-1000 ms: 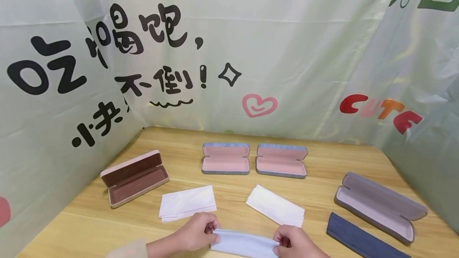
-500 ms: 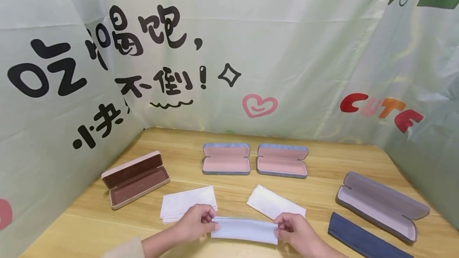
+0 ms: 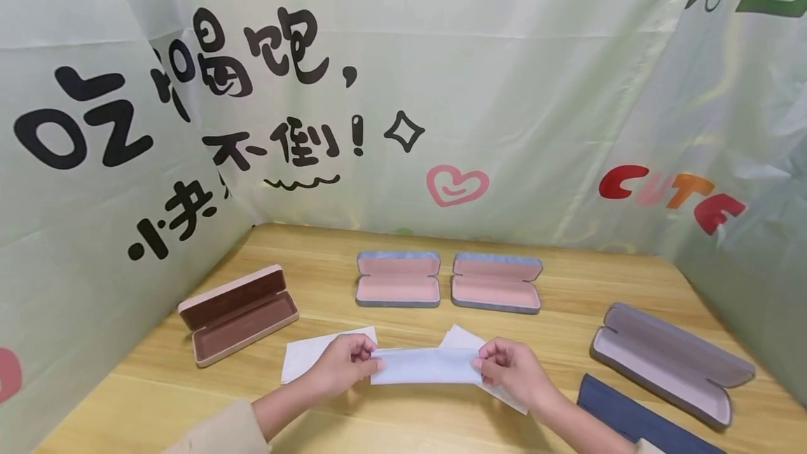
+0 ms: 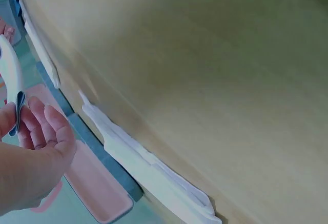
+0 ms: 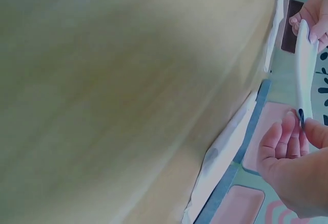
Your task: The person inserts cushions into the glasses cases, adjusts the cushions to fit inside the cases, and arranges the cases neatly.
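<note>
- Fingers [image 3: 362, 347] of the left hand [image 3: 342, 366] are pinching one end of the blue cloth [image 3: 425, 366]; those of the right hand [image 3: 513, 371] are pinching the other. Neither set is standing wide.
- Blue cloth is spanning the gap between the hands, apart from the counter [image 3: 391, 422] beneath. In the head view it is partly covering the right white cloth [image 3: 462, 337]; the left white cloth [image 3: 315, 356] is lying partly behind the left hand.
- Handling, as judged: it is likely weighing little and behaving as soft and limp, not fragile, hardly slippery. Folded layers are probably lending what stiffness it has, so a freed end would be sagging or unfolding. Best hold: both ends, all layers pinched together.
- Appearance: it is showing a pale face, folded into a long, narrow strip, with a nearly straight upper edge in the head view. Both wrist views are showing darker layers at the ends. Weave is appearing too fine to tell.
</note>
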Tool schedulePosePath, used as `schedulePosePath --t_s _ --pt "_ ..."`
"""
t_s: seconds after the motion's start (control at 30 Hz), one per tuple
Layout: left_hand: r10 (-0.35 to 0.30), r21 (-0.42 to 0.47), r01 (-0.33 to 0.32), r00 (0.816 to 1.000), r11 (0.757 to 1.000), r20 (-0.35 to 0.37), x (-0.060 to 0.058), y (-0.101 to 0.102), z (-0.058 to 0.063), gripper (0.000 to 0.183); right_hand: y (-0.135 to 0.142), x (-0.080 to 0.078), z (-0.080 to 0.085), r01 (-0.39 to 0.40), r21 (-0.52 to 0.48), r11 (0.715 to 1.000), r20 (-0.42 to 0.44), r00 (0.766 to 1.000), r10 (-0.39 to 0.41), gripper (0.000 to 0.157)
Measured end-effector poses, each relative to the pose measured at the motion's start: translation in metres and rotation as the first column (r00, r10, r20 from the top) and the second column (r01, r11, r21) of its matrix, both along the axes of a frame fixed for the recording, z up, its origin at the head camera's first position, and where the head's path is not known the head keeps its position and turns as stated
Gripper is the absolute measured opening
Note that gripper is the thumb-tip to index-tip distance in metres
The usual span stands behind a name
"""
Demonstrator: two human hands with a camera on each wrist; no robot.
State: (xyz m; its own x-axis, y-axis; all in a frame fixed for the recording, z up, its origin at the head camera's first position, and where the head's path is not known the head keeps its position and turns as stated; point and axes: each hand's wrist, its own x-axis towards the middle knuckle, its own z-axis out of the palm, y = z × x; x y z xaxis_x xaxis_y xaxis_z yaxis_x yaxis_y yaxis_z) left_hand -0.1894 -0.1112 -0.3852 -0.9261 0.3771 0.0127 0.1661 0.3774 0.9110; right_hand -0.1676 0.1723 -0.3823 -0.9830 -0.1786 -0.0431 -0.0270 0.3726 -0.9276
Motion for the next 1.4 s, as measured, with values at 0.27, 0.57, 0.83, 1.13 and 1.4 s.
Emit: schedulePosePath --t_s 0.27,0.57,0.83,1.13,1.4 --pt "0.078 0.026 -0.077 0.997 0.997 -0.024 -0.016 0.004 0.001 0.018 -0.006 -0.015 0.005 0.045 -0.007 0.999 -0.031 0.998 -0.045 0.012" --pt "0.2 0.02 -0.2 0.98 0.98 -0.017 -0.031 0.003 0.009 0.018 -0.02 -0.031 0.01 0.181 -0.019 0.983 -0.028 0.983 -0.181 0.009" --pt "0.313 0.037 -0.313 0.95 0.949 0.0 -0.047 0.004 0.014 0.015 -0.033 -0.052 0.013 0.264 -0.053 0.963 -0.086 0.959 -0.268 0.006" --pt "0.414 0.024 -0.414 0.91 0.91 -0.024 -0.073 0.004 0.019 0.015 -0.041 -0.08 0.013 0.327 -0.064 0.943 -0.153 0.93 -0.333 0.007" --pt "0.511 0.043 -0.51 0.859 0.859 -0.038 -0.093 0.006 0.011 0.013 -0.051 -0.103 0.002 0.369 -0.062 0.927 -0.275 0.887 -0.372 0.007"
